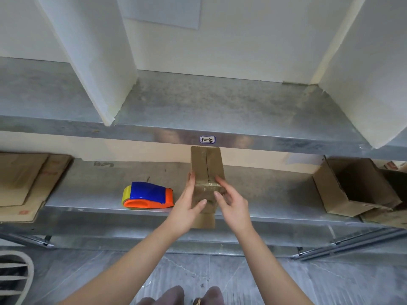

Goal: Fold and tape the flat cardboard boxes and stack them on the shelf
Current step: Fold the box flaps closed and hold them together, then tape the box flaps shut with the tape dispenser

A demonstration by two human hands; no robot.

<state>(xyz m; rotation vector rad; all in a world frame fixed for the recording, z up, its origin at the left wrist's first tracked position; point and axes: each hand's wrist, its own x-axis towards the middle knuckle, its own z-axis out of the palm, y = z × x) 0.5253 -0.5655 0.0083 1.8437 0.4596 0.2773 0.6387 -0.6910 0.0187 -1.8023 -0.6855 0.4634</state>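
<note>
A small folded cardboard box (206, 164) stands on the lower metal shelf (264, 190), its seam facing up with clear tape across the near end. My left hand (189, 202) grips its left side, thumb on the front face. My right hand (229, 200) presses fingers on the taped near edge and right side. A blue, orange and yellow tape dispenser (147, 195) lies on the shelf just left of my left hand, apart from it. Flat cardboard sheets (24, 183) are piled at the shelf's left end.
An open cardboard box (356, 188) lies on its side at the shelf's right end. The upper shelf (220, 102), labelled 1-3, holds white upright dividers (97, 51). Grey tiled floor lies below, with a white slatted object (13, 276) at bottom left.
</note>
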